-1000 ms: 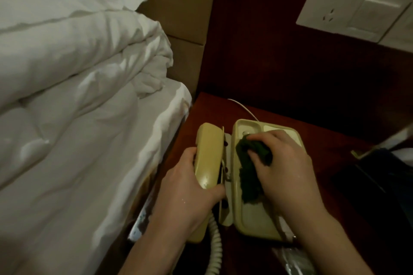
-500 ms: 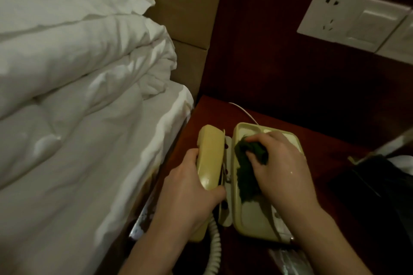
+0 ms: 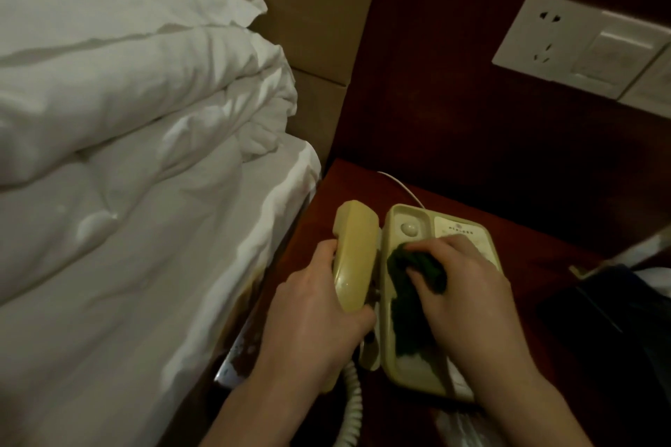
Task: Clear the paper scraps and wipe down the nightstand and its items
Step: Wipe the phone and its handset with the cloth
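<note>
A cream telephone base (image 3: 408, 372) sits on the dark red nightstand (image 3: 526, 229). My left hand (image 3: 312, 319) grips the cream handset (image 3: 354, 258), lifted just left of the base. My right hand (image 3: 468, 287) holds a dark green cloth (image 3: 410, 298) bunched under its fingers and presses it into the base's cradle. The far end of the cradle, with a round button, lies uncovered. A coiled cord (image 3: 352, 406) hangs from the handset toward the bottom edge.
A bed with a white duvet (image 3: 127, 120) and sheet fills the left, close against the nightstand. A wall socket and switch plate (image 3: 581, 47) sit on the dark panel at upper right. Dark objects (image 3: 617, 312) lie at the nightstand's right side. Clear plastic (image 3: 457, 425) shows below the base.
My right hand has drawn the cloth toward me along the cradle, uncovering the far end and its round button. My left hand keeps the handset where it was.
</note>
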`<act>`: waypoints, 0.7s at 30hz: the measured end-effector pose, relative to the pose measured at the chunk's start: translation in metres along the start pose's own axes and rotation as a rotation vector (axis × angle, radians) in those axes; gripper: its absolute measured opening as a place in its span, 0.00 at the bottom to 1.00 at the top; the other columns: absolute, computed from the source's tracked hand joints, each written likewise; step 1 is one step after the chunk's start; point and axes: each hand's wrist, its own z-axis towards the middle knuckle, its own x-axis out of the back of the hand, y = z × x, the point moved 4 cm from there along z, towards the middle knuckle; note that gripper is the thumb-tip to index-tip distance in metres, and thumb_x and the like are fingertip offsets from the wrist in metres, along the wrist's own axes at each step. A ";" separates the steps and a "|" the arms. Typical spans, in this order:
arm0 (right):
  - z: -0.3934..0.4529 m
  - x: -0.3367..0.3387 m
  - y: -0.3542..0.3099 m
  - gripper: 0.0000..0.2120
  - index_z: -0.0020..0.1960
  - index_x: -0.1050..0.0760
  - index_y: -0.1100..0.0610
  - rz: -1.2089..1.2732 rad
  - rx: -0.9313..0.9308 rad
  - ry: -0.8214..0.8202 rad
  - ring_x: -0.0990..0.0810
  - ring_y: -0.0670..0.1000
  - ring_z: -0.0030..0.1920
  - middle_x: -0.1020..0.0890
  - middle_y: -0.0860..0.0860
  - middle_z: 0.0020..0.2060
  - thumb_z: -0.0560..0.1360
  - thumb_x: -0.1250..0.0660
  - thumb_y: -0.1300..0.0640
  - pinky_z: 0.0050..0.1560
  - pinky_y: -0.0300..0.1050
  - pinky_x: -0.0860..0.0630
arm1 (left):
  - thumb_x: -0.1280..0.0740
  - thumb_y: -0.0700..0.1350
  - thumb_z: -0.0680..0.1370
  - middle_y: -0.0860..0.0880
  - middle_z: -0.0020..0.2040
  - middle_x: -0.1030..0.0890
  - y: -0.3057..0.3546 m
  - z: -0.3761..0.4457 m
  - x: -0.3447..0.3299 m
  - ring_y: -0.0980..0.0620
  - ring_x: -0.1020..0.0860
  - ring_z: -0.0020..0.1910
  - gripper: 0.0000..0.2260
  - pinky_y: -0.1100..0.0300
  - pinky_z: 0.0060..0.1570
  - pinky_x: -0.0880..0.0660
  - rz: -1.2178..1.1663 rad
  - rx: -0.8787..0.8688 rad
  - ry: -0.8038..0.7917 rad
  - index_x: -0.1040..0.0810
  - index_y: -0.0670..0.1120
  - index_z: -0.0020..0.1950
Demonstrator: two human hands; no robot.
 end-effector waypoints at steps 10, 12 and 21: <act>-0.018 0.000 -0.001 0.17 0.64 0.25 0.36 0.028 0.034 -0.118 0.32 0.32 0.50 0.30 0.32 0.55 0.78 0.30 0.49 0.43 0.25 0.35 | 0.22 0.55 0.71 0.62 0.49 0.22 0.000 0.003 0.004 0.58 0.20 0.49 0.31 0.55 0.50 0.20 0.018 0.043 -0.043 0.35 0.65 0.68; -0.013 0.001 0.003 0.17 0.65 0.26 0.36 0.011 0.043 -0.126 0.31 0.33 0.52 0.30 0.32 0.56 0.78 0.31 0.49 0.43 0.24 0.35 | 0.23 0.56 0.71 0.62 0.49 0.23 0.000 0.003 0.005 0.59 0.20 0.49 0.31 0.56 0.50 0.20 0.022 0.045 -0.052 0.36 0.66 0.67; 0.052 -0.004 0.014 0.14 0.63 0.20 0.45 -0.129 0.075 -0.008 0.23 0.46 0.55 0.22 0.44 0.56 0.78 0.29 0.54 0.52 0.37 0.29 | 0.24 0.53 0.73 0.60 0.46 0.23 0.004 0.002 0.003 0.64 0.23 0.44 0.26 0.66 0.39 0.27 -0.005 0.006 -0.074 0.36 0.65 0.62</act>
